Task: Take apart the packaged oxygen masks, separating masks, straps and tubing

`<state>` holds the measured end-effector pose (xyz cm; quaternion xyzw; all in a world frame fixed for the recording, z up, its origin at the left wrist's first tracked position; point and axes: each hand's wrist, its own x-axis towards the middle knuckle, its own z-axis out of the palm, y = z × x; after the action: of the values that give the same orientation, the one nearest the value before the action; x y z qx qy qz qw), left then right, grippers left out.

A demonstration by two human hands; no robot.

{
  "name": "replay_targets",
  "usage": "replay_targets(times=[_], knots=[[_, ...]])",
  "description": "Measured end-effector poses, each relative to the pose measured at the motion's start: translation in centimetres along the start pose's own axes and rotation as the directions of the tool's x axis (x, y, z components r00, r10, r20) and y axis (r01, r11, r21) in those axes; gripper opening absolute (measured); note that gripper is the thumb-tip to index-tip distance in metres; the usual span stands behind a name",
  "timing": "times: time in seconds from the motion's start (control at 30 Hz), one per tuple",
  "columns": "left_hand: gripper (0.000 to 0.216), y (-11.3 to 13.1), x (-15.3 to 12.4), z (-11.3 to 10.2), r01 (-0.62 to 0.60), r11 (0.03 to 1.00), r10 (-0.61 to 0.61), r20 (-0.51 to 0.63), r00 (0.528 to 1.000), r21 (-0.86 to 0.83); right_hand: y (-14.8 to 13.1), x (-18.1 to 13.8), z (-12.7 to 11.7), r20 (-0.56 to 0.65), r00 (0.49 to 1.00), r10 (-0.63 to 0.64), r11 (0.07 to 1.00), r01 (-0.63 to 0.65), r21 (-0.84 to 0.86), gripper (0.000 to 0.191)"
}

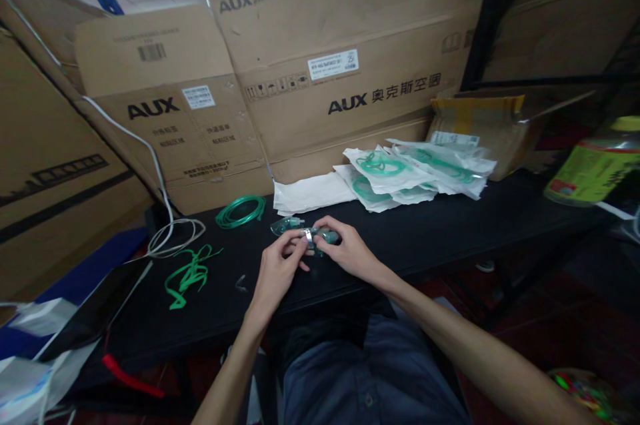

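Observation:
Both my hands meet over the black table, working on a clear greenish oxygen mask (329, 237). My left hand (281, 263) pinches a shiny metal nose strip (309, 235) at the mask's left side. From the other side, my right hand (345, 249) grips the mask with thumb and fingers. Part of the mask is hidden by my fingers. Just beyond my left hand lies a second clear mask (285, 225) with a connector. A coil of green tubing (241, 212) rests farther left. Green elastic straps (189, 275) lie in a tangle nearer the left edge.
White packets with green tubing (385, 168) are piled at the back right, beside flat white pouches (313, 193). Large cardboard boxes (300, 118) wall off the back. A bottle with a yellow-green label (590, 168) stands right. White cable (157, 165) hangs left; a small clear piece (241, 283) lies nearby.

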<state>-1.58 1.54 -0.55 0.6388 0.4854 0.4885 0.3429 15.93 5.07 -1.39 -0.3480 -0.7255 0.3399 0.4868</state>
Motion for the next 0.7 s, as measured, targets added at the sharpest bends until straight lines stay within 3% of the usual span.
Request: replay_targets(times=[0.33,0.47,0.6,0.7], knots=[[0.03,-0.7,0.3,-0.2,0.001,1.0,-0.001,0.018,1.0,-0.007,-0.1,0.0,0.0,0.007,1.0,-0.023,1.0,0.023,0.013,0.021],[0.032,-0.5,0.2,0.0,0.012,1.0,-0.014,-0.063,0.998,-0.025,-0.3,0.0,0.0,0.005,0.999,-0.047,0.998,0.047,0.04,0.023],[0.026,0.3,-0.1,0.1,-0.063,0.995,0.073,-0.151,0.986,0.071,-0.4,0.1,0.0,-0.031,0.999,-0.029,0.999,0.03,0.02,0.023],[0.026,0.7,-0.2,0.1,-0.089,0.986,0.102,-0.086,0.991,0.142,-0.3,0.1,0.0,-0.055,0.998,-0.01,0.999,0.012,0.04,0.024]])
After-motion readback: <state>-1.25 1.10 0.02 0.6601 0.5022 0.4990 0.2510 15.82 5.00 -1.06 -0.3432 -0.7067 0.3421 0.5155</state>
